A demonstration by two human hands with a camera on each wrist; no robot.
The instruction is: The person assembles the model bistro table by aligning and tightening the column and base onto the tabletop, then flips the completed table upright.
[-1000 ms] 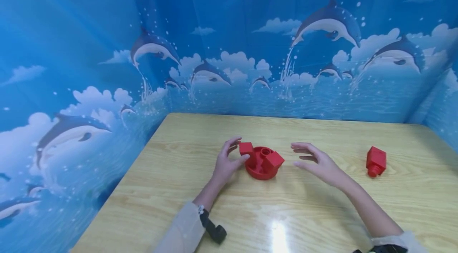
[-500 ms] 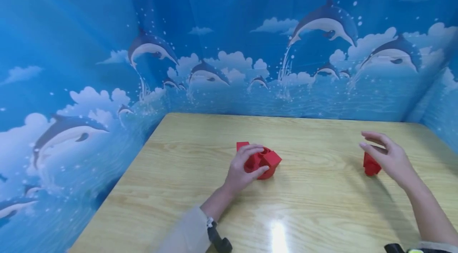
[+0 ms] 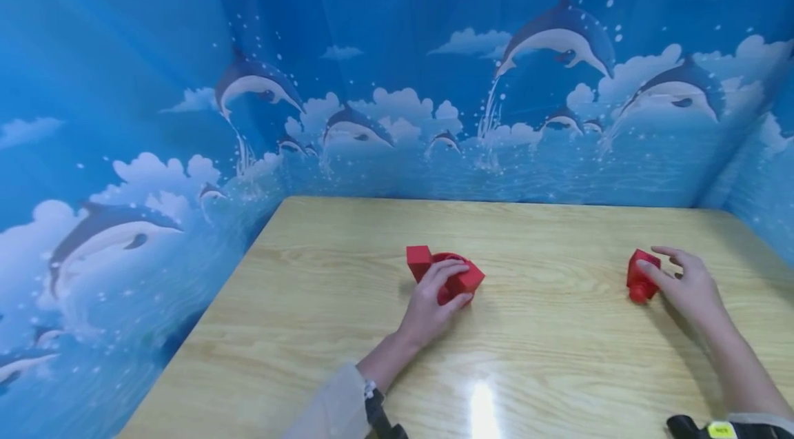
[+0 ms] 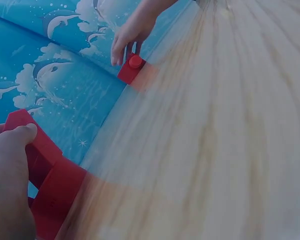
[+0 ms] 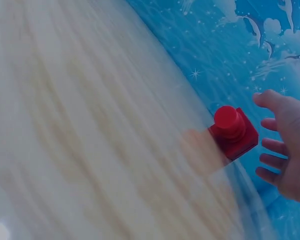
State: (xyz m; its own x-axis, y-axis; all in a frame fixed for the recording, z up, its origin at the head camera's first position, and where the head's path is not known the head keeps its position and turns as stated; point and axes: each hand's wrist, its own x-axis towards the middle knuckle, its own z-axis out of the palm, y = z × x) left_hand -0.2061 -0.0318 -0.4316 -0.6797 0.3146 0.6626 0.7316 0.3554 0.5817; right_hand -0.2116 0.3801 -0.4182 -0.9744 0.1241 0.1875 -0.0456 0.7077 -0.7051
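On the table sits a round red base (image 4: 60,192) carrying red blocks. My left hand (image 3: 426,311) reaches over it in the head view and grips the right-hand red block (image 3: 473,278) between thumb and fingers; part of the base is hidden beneath. Another red block (image 3: 418,258) stands at the base's left side, outside my grasp. Far to the right, a separate red block with a round knob (image 3: 640,279) lies with its knob towards me. Beside it is my right hand (image 3: 691,287), thumb overlapping the block in the head view; the right wrist view shows the fingers spread, apart from it.
The wood-grain table (image 3: 546,335) reaches back to a blue dolphin-print cloth (image 3: 397,80), which hangs behind and along both sides. A bright light reflection lies near the front middle of the tabletop.
My right hand has moved right, from near the base to the separate knobbed block. My left hand has shifted from the left block to the right-hand block and gripped it.
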